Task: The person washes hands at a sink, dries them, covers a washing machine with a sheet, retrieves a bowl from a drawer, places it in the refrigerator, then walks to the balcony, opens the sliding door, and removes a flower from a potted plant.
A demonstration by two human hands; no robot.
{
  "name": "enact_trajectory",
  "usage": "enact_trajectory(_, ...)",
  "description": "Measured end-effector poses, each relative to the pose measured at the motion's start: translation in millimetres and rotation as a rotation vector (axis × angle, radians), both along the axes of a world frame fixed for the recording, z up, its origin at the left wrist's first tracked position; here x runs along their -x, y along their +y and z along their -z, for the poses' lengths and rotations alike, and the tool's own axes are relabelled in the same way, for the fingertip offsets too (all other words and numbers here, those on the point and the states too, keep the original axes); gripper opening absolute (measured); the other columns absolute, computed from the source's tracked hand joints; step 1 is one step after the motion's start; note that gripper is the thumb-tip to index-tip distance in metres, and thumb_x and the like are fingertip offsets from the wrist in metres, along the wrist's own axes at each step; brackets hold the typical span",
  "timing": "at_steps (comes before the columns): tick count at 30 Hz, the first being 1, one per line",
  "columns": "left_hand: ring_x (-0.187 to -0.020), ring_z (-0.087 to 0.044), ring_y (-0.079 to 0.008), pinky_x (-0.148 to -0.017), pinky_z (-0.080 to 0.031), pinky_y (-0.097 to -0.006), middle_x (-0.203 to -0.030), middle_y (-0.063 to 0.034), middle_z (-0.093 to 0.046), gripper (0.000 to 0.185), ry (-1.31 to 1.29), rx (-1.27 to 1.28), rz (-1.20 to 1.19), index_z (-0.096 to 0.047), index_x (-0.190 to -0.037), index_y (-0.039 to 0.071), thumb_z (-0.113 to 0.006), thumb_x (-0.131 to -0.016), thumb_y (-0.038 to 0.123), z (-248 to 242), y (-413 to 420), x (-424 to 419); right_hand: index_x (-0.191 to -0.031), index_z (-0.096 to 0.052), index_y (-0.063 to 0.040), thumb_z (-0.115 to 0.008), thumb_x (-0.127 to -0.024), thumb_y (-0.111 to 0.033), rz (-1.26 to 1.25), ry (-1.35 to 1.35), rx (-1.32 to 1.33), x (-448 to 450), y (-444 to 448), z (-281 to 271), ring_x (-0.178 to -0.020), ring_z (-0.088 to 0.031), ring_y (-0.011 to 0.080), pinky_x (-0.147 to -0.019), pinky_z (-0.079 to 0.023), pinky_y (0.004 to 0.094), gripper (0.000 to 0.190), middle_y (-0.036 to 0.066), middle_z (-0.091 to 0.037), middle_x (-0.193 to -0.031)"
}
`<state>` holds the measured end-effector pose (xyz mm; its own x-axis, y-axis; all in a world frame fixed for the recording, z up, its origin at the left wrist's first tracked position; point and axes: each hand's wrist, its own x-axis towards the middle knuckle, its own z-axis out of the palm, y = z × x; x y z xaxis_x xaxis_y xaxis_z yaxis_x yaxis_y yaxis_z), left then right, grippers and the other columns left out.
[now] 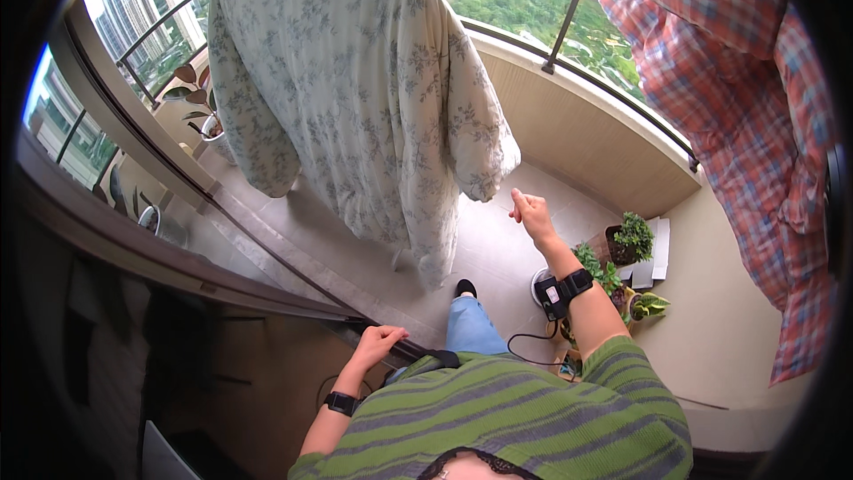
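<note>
A large white quilt with a grey leaf print (346, 87) hangs in front of me, draped over a support that it hides. My right hand (532, 215) is held forward, its fingers curled in and nothing visible in them. It is just to the right of the quilt's lower right corner, with a small gap in the picture. My left hand (376, 345) is low by my waist, near the sliding door track (293, 280). Its fingers are bent together, and no object shows in them.
Potted plants (630, 240) stand on the right by the balcony wall (573, 107). A red and blue plaid cloth (733, 113) hangs at the right. Another potted plant (216, 130) is behind the quilt at left. A metal railing (563, 27) tops the wall. A cable (526, 353) hangs from my right wrist device.
</note>
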<state>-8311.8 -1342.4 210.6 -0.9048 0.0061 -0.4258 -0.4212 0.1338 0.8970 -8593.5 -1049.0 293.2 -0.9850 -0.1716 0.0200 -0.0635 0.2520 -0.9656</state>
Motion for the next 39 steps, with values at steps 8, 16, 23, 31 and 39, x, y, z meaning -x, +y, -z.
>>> enact_trajectory(8, -0.063, -0.057, -0.0125, -0.065, -0.044, -0.027, -0.066, -0.0077, -0.064, 0.046, 0.103, 0.076, -0.382, -0.063, -0.065, -0.005, -0.047, -0.095, 0.027, -23, 45, 157, -0.111, -0.052, 0.001, -0.047, -0.095, -0.021, 0.001, -0.078, 0.264, 193, 31, -20, -0.072, -0.063, 0.0178, -0.055, -0.054, 0.0289, 0.028, 0.014, -0.054, -0.111)
enact_trajectory(16, -0.045, -0.032, -0.0013, -0.044, -0.025, -0.0199, -0.05, 0.0066, -0.038, 0.042, 0.229, 0.066, -0.73, -0.062, -0.074, -0.001, -0.041, -0.099, 0.026, -109, 80, 255, -0.09, -0.068, -0.002, -0.06, -0.088, -0.022, 0.063, -0.209, 0.141, 305, 71, 16, -0.087, -0.056, 0.0121, -0.076, -0.044, 0.0266, 0.021, 0.004, -0.06, -0.102)
enact_trajectory(23, -0.059, -0.044, -0.0044, -0.055, -0.033, -0.0177, -0.066, 0.001, -0.049, 0.018, 0.471, 0.231, -0.857, -0.061, -0.095, -0.003, -0.048, -0.093, 0.01, -166, 82, 299, -0.069, -0.059, -0.007, -0.057, -0.09, -0.03, 0.081, -0.306, 0.287, 370, 63, 48, -0.075, -0.056, 0.0117, -0.081, -0.04, 0.0271, 0.032, 0.003, -0.059, -0.069)
enact_trajectory(31, -0.054, -0.046, -0.0089, -0.048, -0.03, -0.0195, -0.064, -0.0037, -0.05, 0.043, 0.821, 0.565, -0.849, -0.061, -0.091, -0.002, -0.059, -0.085, 0.04, -225, 128, 387, -0.091, -0.058, -0.003, -0.047, -0.095, -0.025, -0.266, -0.327, 0.419, 509, 28, 41, -0.08, -0.063, 0.0207, -0.081, -0.049, 0.0325, 0.025, 0.008, -0.061, -0.081)
enact_trajectory(39, -0.051, -0.044, -0.0133, -0.048, -0.033, -0.0246, -0.06, -0.0052, -0.049, 0.022, 0.638, 1.138, -1.189, -0.061, -0.081, -0.002, -0.051, -0.084, 0.017, -247, 185, 470, -0.114, -0.059, -0.009, -0.055, -0.09, -0.033, -0.343, -0.488, 0.016, 632, 12, 53, -0.098, -0.056, 0.011, -0.087, -0.038, 0.029, 0.035, 0.001, -0.062, -0.109)
